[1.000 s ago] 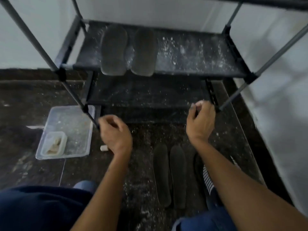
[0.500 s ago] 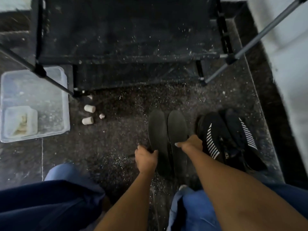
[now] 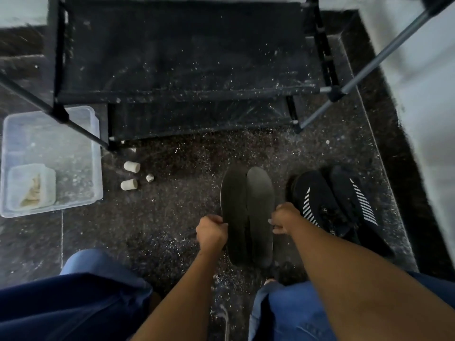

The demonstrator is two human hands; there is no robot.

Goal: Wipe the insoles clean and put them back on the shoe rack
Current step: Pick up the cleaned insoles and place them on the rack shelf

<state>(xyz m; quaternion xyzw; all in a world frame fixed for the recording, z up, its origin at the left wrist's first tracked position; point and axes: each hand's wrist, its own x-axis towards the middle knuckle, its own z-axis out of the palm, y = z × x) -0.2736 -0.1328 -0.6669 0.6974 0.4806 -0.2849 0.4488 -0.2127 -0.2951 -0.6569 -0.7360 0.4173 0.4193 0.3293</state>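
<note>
Insoles (image 3: 247,212) gripped by both hands

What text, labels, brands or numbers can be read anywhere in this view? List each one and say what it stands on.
No readable text anywhere.
Black shoes: white slanted stripes only; a faint mark near the opening is too blurred to read.
Insoles, gripped by the left hand and right hand: plain dark, no print visible.
Plastic tray and shoe rack: no labels visible.
</note>
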